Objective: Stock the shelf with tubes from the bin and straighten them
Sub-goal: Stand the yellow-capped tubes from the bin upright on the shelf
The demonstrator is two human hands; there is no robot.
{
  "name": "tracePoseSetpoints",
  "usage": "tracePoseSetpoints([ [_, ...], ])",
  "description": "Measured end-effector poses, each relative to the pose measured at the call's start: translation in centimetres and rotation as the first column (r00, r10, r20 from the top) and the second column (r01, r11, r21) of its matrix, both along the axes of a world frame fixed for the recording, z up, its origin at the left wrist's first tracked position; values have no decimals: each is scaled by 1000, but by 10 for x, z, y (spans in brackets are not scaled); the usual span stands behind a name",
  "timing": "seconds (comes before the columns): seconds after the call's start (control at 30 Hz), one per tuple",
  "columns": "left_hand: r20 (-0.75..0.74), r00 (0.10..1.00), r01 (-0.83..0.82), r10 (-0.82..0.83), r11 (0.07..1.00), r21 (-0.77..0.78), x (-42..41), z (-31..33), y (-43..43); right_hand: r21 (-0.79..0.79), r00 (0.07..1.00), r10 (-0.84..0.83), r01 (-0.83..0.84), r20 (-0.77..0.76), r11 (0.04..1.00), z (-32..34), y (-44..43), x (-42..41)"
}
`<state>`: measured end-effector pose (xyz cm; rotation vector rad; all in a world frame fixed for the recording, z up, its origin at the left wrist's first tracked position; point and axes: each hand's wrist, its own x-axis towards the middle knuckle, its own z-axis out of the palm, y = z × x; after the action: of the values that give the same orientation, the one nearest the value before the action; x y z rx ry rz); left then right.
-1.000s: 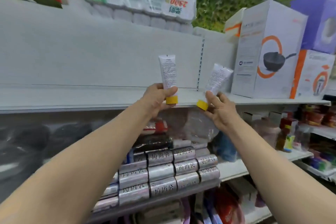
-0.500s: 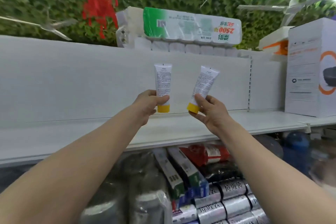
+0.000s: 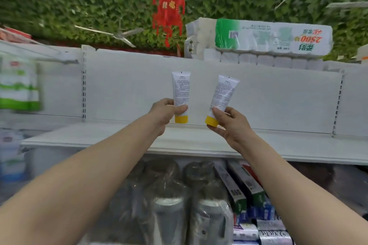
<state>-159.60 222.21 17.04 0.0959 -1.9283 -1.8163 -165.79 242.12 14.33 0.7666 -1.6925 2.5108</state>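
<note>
- L tube (image 3: 181, 89): upright, cap down, low over shelf (image 3: 119, 137); can't tell if touching.
- R tube (image 3: 224, 93): just beside it, apart; tilted, top leans right, cap down-left. Prob. needs righting before set-down.
- L hand (image 3: 166, 112): fingers wrapped round L tube's lower end, thumb across front.
- R hand (image 3: 229, 123): pinches R tube near cap.
- Bin not in view.

Shop aisle, white slotted shelf (image 3: 199, 141), toilet-roll multipack (image 3: 274, 38), seemingly boxed toothpaste (image 3: 245, 187) below

White shelf (image 3: 119, 137) bare; back panel (image 3: 129, 89) behind.
</note>
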Motion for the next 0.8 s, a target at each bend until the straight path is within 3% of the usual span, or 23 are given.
tracePoseSetpoints([
  [0.4,23,992,-122,123,992,-39,84,15,-111,78,988,152,-152,-1,985,17,-117,55],
  [0.8,39,977,-200,209,965,-172,65,18,-290,350,998,3,22,-70,936,24,-286,34],
])
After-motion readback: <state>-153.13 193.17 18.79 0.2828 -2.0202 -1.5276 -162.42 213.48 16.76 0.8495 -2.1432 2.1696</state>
